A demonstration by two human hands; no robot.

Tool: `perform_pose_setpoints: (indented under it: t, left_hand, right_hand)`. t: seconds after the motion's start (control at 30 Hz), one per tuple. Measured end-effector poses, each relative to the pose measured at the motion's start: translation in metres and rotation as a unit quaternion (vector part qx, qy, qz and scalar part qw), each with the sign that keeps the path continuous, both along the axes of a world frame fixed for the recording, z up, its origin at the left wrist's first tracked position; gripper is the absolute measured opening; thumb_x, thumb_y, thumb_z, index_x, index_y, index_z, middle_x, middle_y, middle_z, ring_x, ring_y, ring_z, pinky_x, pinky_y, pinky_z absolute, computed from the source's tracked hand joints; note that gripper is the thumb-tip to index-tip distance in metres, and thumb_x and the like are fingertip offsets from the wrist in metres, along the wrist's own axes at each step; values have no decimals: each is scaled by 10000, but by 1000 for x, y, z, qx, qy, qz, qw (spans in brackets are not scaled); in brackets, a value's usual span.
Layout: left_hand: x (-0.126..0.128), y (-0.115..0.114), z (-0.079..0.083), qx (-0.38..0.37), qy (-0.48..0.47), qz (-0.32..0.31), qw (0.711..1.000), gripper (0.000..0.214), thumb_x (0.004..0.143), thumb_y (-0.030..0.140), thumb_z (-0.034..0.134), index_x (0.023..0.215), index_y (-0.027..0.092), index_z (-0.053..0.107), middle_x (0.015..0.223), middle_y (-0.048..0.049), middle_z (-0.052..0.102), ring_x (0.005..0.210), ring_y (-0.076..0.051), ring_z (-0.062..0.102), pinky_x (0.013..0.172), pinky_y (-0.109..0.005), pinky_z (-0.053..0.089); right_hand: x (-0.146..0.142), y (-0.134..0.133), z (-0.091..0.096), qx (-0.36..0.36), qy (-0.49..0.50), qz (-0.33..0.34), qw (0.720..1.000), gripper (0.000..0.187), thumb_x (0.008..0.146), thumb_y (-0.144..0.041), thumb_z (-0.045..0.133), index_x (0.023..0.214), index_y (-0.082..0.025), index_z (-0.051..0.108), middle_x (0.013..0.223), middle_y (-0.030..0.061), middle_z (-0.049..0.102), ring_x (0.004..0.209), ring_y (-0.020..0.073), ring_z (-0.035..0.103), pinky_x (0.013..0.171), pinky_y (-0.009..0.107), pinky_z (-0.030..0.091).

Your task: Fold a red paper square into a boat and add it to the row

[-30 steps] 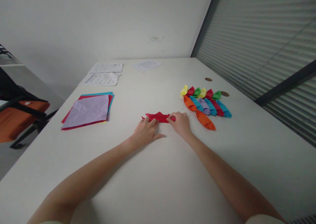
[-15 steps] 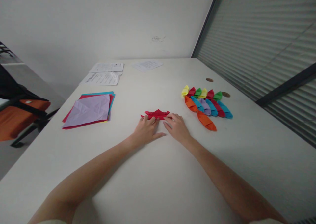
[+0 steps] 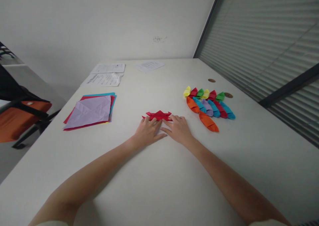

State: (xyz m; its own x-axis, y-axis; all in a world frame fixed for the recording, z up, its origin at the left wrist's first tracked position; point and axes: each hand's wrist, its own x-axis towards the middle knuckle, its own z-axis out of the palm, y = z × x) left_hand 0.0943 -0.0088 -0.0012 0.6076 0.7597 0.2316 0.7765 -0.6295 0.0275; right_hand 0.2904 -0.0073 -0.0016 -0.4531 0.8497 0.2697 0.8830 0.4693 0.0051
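Observation:
A red folded paper (image 3: pixel 159 115) lies flat on the white table, wide and low, with a raised point in its middle and small pointed corners at both ends. My left hand (image 3: pixel 147 131) rests on its left near edge, fingertips pressing down and thumb stretched to the right. On the right near edge lie the fingertips of my right hand (image 3: pixel 178 130), its thumb and forefinger reaching toward the left hand. Both hands have their fingers apart and press the paper rather than grasp it. The fingers cover part of its near edge.
Several folded paper pieces (image 3: pixel 208 121) in orange, blue, purple, red, green and yellow lie to the right. A stack of coloured paper sheets (image 3: pixel 89 109), purple on top, sits at the left. Printed sheets (image 3: pixel 104 79) lie farther back. An orange chair (image 3: pixel 22 119) stands beyond the left edge.
My right hand's fingers have spread and flattened along the paper's right near edge, with the forefinger moved left toward my left hand. The left hand stays in place.

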Motion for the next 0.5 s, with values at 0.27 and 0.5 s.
perform_pose_setpoints:
  t: [0.27,0.5]
  left_hand:
    - [0,1,-5,-10,-12,2,1000,723,871,714,388,1300,154,544,1263,-177,565,1123,-364,485,943,-491,416]
    - [-2,1,-5,-10,-39,19,999,690,880,692,409,1288,152,542,1271,-164,575,1118,-349,493,963,-500,413]
  right_hand:
    - [-1,2,1,-19,14,-28,999,422,966,-521,420,1201,-280,674,1191,131,605,1032,277,519,816,397,329]
    - [9,7,-9,0,60,1,998,404,986,-427,431,1286,-224,610,1133,114,646,1027,255,525,874,411,292]
